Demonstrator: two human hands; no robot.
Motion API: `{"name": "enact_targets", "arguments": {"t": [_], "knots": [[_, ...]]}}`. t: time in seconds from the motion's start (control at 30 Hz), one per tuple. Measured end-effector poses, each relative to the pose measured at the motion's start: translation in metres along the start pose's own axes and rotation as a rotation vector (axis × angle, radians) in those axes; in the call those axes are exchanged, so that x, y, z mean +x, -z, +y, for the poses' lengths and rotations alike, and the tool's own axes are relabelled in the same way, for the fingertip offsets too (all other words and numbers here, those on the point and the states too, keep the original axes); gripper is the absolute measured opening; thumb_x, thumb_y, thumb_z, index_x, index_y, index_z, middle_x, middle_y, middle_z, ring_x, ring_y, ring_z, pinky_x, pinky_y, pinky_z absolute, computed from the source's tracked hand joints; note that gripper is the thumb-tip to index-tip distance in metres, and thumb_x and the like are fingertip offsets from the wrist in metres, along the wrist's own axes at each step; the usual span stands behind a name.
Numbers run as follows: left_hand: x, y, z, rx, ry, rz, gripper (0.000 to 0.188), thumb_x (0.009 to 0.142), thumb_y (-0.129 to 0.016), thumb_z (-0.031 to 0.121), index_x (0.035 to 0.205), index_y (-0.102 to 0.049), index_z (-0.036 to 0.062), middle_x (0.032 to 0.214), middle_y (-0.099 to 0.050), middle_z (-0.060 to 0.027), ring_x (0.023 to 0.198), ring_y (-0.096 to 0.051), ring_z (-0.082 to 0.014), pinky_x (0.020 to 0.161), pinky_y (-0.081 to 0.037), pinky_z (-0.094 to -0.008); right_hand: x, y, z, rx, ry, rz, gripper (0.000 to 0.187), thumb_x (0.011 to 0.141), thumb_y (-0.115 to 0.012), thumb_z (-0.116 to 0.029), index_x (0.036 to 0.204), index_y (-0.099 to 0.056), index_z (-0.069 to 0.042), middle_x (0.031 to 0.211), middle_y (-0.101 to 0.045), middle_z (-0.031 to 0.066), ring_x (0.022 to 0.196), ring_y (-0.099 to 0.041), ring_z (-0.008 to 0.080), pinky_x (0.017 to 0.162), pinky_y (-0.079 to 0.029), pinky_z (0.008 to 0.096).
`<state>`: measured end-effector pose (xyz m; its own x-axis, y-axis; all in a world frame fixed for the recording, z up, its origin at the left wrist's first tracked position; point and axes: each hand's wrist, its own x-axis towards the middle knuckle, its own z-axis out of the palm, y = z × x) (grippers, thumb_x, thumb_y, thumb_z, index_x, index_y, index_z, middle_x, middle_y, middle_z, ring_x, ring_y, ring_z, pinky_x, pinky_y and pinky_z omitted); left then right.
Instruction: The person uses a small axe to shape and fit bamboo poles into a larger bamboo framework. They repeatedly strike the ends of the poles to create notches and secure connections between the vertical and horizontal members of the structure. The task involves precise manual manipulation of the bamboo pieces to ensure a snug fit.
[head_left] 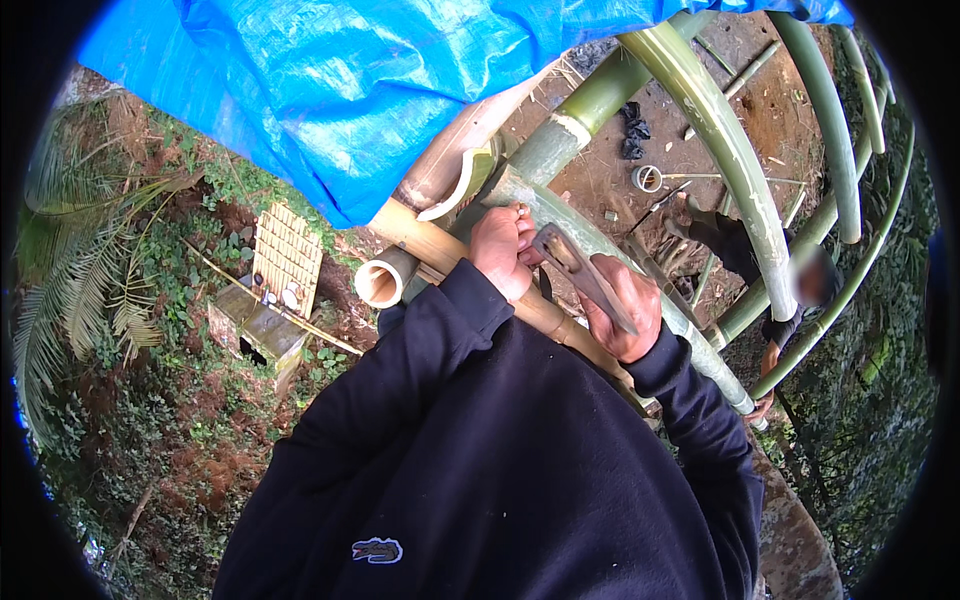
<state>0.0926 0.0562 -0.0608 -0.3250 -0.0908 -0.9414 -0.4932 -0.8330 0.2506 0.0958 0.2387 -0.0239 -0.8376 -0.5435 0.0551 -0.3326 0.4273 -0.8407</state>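
My right hand point(628, 312) is closed around a long flat grey tool point(585, 276) with a worn brownish patch; its kind is unclear. The tool slants up toward my left hand point(500, 250), whose fingers are pinched together by the upper end of a green bamboo pole point(620, 262). Something small and pale shows at those fingertips, too small to name. Below my hands runs a thicker tan bamboo pole point(545, 318), partly hidden by my sleeves. The open end of a cut bamboo tube point(382, 283) points out left of my left hand.
A blue tarp point(330, 100) covers the upper left. Bent green bamboo poles point(725, 140) arch at the right. Below, a person in dark clothes point(735, 245) has a hand point(765, 405) at the pole's lower end. A white bucket point(647, 178) stands on the ground.
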Motion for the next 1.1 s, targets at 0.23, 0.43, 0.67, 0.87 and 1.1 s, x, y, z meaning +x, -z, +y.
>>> {"name": "enact_targets", "arguments": {"t": [0.23, 0.43, 0.67, 0.87, 1.1], "knots": [[0.011, 0.01, 0.002, -0.044, 0.045, -0.109, 0.022, 0.1, -0.041, 0.015, 0.081, -0.051, 0.0104, 0.066, -0.044, 0.0025, 0.051, -0.039, -0.0113, 0.05, -0.037, -0.028, 0.0, 0.003, 0.0, -0.046, -0.113, -0.104, 0.032, 0.083, -0.068, -0.012, 0.111, -0.055, -0.003, 0.086, -0.062, 0.0178, 0.076, -0.065, 0.0373, 0.065, -0.051, 0.0448], [0.005, 0.012, 0.001, -0.104, 0.008, -0.154, 0.017, 0.094, -0.045, 0.011, 0.079, -0.053, 0.0139, 0.069, -0.042, 0.0053, 0.052, -0.031, -0.0068, 0.045, -0.025, -0.0237, 0.006, 0.002, 0.003, -0.149, -0.127, -0.172, 0.029, 0.084, -0.068, -0.012, 0.108, -0.055, -0.004, 0.084, -0.061, 0.0146, 0.073, -0.064, 0.0352, 0.063, -0.051, 0.0439], [0.012, 0.01, 0.001, 0.018, 0.081, -0.021, 0.023, 0.102, -0.04, 0.017, 0.084, -0.053, 0.0102, 0.07, -0.048, 0.0029, 0.061, -0.049, -0.0094, 0.057, -0.044, -0.0255, 0.002, 0.004, 0.002, -0.122, -0.125, -0.2, 0.035, 0.081, -0.069, -0.011, 0.113, -0.055, -0.004, 0.085, -0.061, 0.0154, 0.073, -0.064, 0.0359, 0.064, -0.052, 0.0438], [0.013, 0.006, -0.005, -0.059, -0.002, 0.025, 0.015, 0.095, -0.038, 0.012, 0.086, -0.05, 0.0102, 0.067, -0.041, 0.0019, 0.05, -0.029, -0.007, 0.043, -0.025, -0.0236, -0.004, -0.003, 0.009, -0.062, -0.044, -0.101, 0.028, 0.09, -0.066, -0.017, 0.112, -0.056, -0.004, 0.078, -0.064, 0.0199, 0.068, -0.064, 0.0401, 0.061, -0.05, 0.0474], [-0.008, 0.0, 0.011, -0.039, 0.099, -0.093, 0.017, 0.102, -0.041, 0.017, 0.09, -0.047, 0.0068, 0.071, -0.039, 0.0028, 0.05, -0.032, -0.0087, 0.046, -0.03, -0.0242, -0.004, 0.005, -0.005, -0.039, -0.27, 0.038, 0.025, 0.09, -0.069, -0.022, 0.106, -0.063, -0.004, 0.079, -0.067, 0.0216, 0.068, -0.067, 0.0401, 0.06, -0.052, 0.0434]]}}
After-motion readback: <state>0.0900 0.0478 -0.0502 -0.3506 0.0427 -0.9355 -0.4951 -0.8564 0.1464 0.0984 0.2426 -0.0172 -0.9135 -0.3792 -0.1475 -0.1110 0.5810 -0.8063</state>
